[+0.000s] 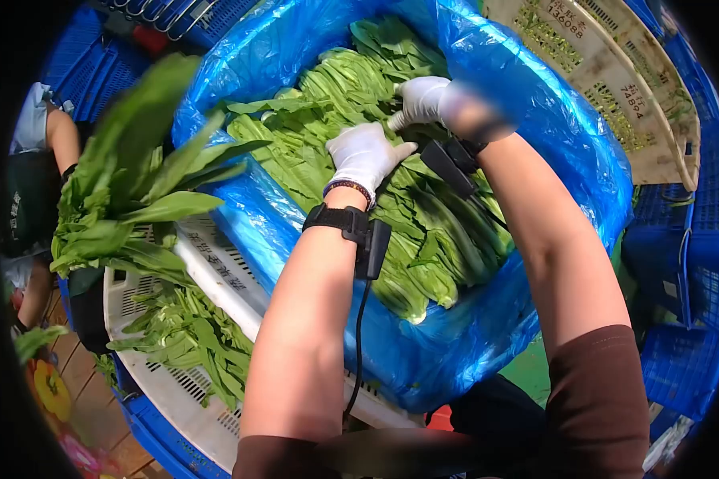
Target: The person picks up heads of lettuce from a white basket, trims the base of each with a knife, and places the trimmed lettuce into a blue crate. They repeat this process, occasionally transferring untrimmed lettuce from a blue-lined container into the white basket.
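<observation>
Leafy green vegetables [311,160] lie in rows inside a container lined with a blue plastic bag [567,136]. My left hand [363,154], in a white glove, presses on top of the leaves with its thumb stretched to the right. Just beyond it, my right hand [425,102], also gloved, rests on the greens near the far right side, its thumb and fingers apart. The fingertips of both hands are partly hidden among the leaves. Pale stem ends of the nearest greens [415,307] point toward me.
On the left, a white crate [140,363] holds more greens [204,343]. A large leafy bunch [120,199] is beside another person's arm [62,140]. Beige crates [615,88] with leaves stand at upper right, and blue crates [663,263] at the right.
</observation>
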### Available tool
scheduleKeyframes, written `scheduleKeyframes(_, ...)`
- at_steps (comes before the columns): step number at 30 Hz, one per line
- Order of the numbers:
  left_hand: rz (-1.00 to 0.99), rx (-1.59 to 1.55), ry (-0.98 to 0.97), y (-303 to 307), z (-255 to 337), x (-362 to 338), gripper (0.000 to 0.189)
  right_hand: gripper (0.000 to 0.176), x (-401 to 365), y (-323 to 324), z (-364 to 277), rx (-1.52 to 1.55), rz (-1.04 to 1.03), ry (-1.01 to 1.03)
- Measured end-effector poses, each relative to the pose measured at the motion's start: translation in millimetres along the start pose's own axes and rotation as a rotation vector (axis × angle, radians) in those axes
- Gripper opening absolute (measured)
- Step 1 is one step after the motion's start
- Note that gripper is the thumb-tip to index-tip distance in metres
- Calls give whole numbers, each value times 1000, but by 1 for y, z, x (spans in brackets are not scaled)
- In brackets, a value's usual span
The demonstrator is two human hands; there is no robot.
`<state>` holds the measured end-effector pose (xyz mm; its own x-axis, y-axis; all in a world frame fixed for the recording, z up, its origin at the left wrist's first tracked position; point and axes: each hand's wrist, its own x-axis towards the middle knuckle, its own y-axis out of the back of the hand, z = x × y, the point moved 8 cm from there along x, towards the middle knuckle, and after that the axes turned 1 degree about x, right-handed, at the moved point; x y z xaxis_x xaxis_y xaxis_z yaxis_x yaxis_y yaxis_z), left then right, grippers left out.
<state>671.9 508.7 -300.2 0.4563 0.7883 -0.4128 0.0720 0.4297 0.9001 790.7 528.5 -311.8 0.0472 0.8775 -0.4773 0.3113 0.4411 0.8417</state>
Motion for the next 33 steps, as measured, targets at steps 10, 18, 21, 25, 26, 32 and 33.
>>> scheduleKeyframes(10,-15,-44,-81,4,0,-4,71,45,-21,7,-5,-133,17,17)
scheduleKeyframes(18,390,9,-336,83,43,-60,47,38,-66,64,3,171,374,231)
scheduleKeyframes(21,554,24,-513,126,63,-102,41,33,-124,107,-8,362,409,316)
scheduleKeyframes(25,453,-20,-504,187,41,-116,41,37,-151,150,-55,444,489,463)
scheduleKeyframes(26,507,-7,-489,195,19,-100,45,40,-138,153,-68,358,548,444)
scheduleKeyframes(32,606,397,-244,183,-41,-89,79,45,-145,195,-54,367,915,455)
scheduleKeyframes(33,607,392,-251,181,-36,-97,79,42,-157,195,-37,472,909,420)
